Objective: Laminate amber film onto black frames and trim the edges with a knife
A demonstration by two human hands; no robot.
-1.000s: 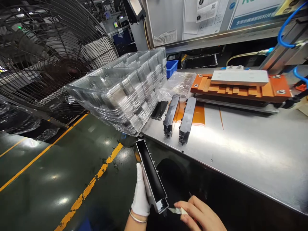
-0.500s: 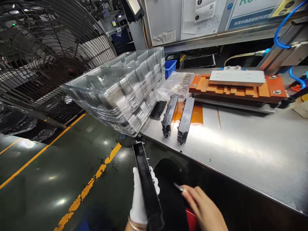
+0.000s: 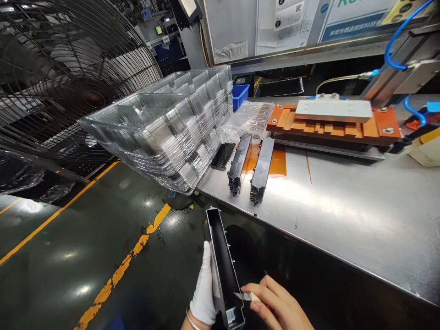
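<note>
A long black hollow part (image 3: 225, 261) is held by my left hand (image 3: 203, 288), which wears a white glove and has its thumb along the part's left side. My bare right hand (image 3: 277, 302) pinches a small knife (image 3: 244, 296), whose blade touches the part's right edge near its lower end. Two similar black parts, one (image 3: 239, 162) beside the other (image 3: 262, 169), lie on the metal table (image 3: 326, 206), close to its left end.
Wrapped clear plastic trays (image 3: 165, 133) are stacked at the table's left end. A phone (image 3: 223, 156) and a plastic bag (image 3: 252, 117) lie beside them. An orange fixture (image 3: 330, 126) stands at the back. A large fan (image 3: 79, 82) is at far left.
My left hand has turned the black part and shifted it slightly right, so its hollow inside faces up more. My right hand has brought the knife left onto the part's edge.
</note>
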